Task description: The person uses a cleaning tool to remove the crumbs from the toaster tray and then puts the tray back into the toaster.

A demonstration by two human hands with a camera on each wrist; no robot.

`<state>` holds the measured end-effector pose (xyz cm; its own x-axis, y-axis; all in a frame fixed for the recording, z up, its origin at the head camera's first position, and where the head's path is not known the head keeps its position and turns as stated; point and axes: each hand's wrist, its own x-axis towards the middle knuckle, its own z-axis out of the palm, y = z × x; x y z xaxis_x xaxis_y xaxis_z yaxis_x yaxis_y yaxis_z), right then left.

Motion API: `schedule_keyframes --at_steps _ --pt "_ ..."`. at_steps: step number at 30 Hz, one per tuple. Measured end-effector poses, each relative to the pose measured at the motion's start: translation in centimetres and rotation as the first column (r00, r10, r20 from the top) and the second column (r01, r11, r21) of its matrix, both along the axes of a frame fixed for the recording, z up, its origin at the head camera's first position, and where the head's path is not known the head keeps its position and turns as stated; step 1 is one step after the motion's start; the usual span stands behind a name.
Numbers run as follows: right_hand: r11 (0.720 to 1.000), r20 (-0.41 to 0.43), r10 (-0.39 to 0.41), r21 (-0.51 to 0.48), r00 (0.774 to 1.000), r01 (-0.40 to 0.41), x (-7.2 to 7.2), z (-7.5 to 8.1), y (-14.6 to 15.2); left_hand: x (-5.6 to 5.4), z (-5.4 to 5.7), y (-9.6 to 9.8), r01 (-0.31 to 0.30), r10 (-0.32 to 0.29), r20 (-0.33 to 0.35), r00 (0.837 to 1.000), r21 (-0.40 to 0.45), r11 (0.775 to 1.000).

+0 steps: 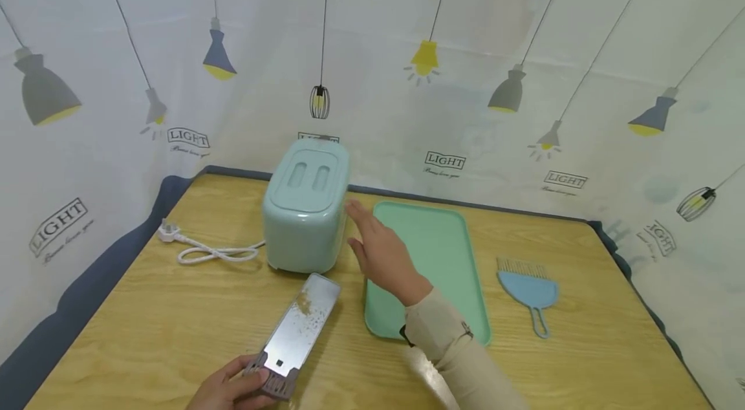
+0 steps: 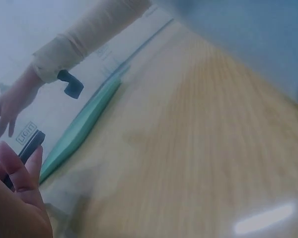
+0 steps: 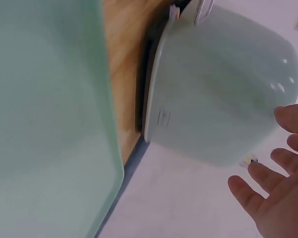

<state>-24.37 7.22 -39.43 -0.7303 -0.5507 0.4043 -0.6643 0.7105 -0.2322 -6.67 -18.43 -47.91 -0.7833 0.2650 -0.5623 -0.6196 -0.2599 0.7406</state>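
Observation:
My left hand [image 1: 233, 386] pinches the grey grip end of a crumb tray [image 1: 302, 319] between thumb and fingers. Brown crumbs lie on its shiny metal plate, mostly toward the far end. In the left wrist view only a dark edge of the crumb tray [image 2: 32, 146] shows between the fingers. A pale mint toaster [image 1: 305, 209] with its lid on stands just beyond the tray. Beside the toaster's right side is my right hand [image 1: 384, 255], fingers extended and holding nothing. The right wrist view has that hand [image 3: 283, 183] close to the toaster [image 3: 218, 89]; whether they touch I cannot tell.
A green serving tray [image 1: 448, 268] lies right of the toaster, under my right forearm. Farther right is a blue dustpan [image 1: 532, 290] with a small brush [image 1: 520, 268] at its top. The toaster's white cord and plug [image 1: 218, 251] lie on the wooden table [image 1: 174, 313] at left.

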Motion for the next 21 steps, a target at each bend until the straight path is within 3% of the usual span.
schedule_keyframes --at_steps 3,7,13,21 --pt "0.999 -0.019 -0.03 -0.019 0.999 0.03 0.0 0.6 2.0 -0.6 0.6 0.5 0.052 -0.054 -0.041 0.998 -0.059 0.997" --pt "0.998 -0.008 -0.062 -0.033 0.998 0.061 -0.2 1.8 4.3 -1.5 1.7 1.2 0.074 -0.084 -0.075 0.994 -0.124 0.99" --pt "0.995 -0.007 -0.095 -0.025 0.995 0.095 -0.2 3.0 7.5 -2.8 2.1 2.6 0.09 -0.096 -0.115 0.989 -0.056 0.994" --pt "0.984 0.01 -0.179 0.006 0.984 0.179 0.4 3.0 12.5 -3.9 2.3 5.0 0.139 -0.143 -0.138 0.98 -0.036 0.99"
